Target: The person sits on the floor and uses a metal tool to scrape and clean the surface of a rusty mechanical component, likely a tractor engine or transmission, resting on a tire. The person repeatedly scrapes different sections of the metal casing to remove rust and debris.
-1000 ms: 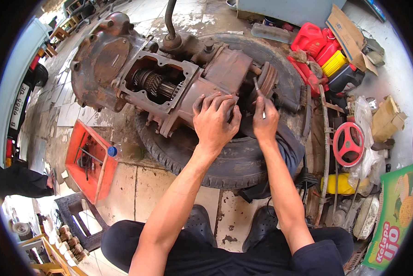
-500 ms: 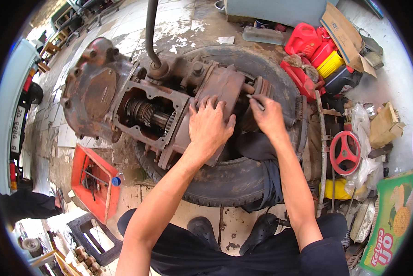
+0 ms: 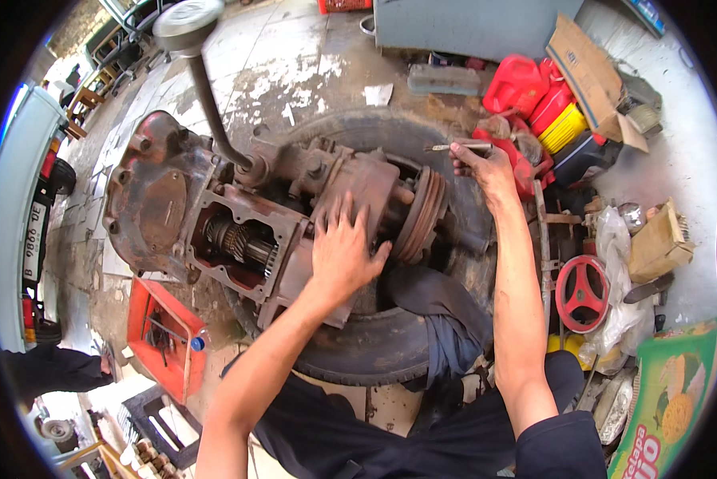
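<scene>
A rusty gearbox (image 3: 358, 188) lies on its side across a tyre (image 3: 374, 359). Gears (image 3: 239, 239) show through the open window in its housing, and a long shift lever (image 3: 207, 96) with a round knob rises from it. My left hand (image 3: 342, 247) rests on the brown housing with its fingers spread. Up and right of the grooved drum (image 3: 424, 215) at the gearbox's right end, my right hand (image 3: 482, 168) is raised. Its fingers pinch a slim, light-coloured stick-like tool (image 3: 478, 147) with a darker tip; its exact kind is unclear.
A dark cloth (image 3: 454, 327) hangs over the tyre's near right side. An orange tray (image 3: 163, 335) holding tools sits at left. Red jerrycans (image 3: 518, 86), a cardboard flap (image 3: 586, 76) and a red handwheel (image 3: 582, 295) crowd the right. Another person's dark-clothed leg (image 3: 55, 375) shows lower left.
My right hand has lifted from beside the drum, up and to the right, with the slim tool in it. My left hand stays on the housing. The view has shifted, showing the lever's knob.
</scene>
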The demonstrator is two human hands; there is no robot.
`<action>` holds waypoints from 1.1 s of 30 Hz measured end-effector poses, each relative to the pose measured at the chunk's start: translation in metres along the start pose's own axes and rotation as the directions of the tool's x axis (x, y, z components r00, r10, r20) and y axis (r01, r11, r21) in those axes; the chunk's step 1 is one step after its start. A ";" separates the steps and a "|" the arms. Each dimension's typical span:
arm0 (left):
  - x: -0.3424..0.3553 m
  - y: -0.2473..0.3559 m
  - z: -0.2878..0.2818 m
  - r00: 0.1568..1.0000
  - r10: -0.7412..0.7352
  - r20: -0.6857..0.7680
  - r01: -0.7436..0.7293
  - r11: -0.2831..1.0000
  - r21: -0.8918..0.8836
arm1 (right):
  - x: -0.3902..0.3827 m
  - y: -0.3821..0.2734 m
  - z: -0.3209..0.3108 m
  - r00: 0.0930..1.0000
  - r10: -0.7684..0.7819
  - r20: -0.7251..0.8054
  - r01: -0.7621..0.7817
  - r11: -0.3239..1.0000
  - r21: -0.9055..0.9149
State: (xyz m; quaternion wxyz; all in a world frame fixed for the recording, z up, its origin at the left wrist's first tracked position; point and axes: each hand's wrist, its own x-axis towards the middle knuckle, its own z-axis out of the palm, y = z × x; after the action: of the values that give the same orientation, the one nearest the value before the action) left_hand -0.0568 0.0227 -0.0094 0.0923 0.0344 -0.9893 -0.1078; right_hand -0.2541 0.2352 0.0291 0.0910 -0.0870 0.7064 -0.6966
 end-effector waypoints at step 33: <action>0.078 0.000 0.027 0.984 -0.162 -0.076 0.162 0.987 -0.008 | 0.049 0.042 0.026 0.803 0.130 0.582 0.168 0.888 -0.429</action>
State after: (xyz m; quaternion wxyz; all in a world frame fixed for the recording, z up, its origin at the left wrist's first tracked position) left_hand -0.1388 0.0213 -0.0214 0.1210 0.1189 -0.9788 -0.1144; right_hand -0.2952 0.1982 -0.0135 0.2777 -0.3275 0.7848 -0.4468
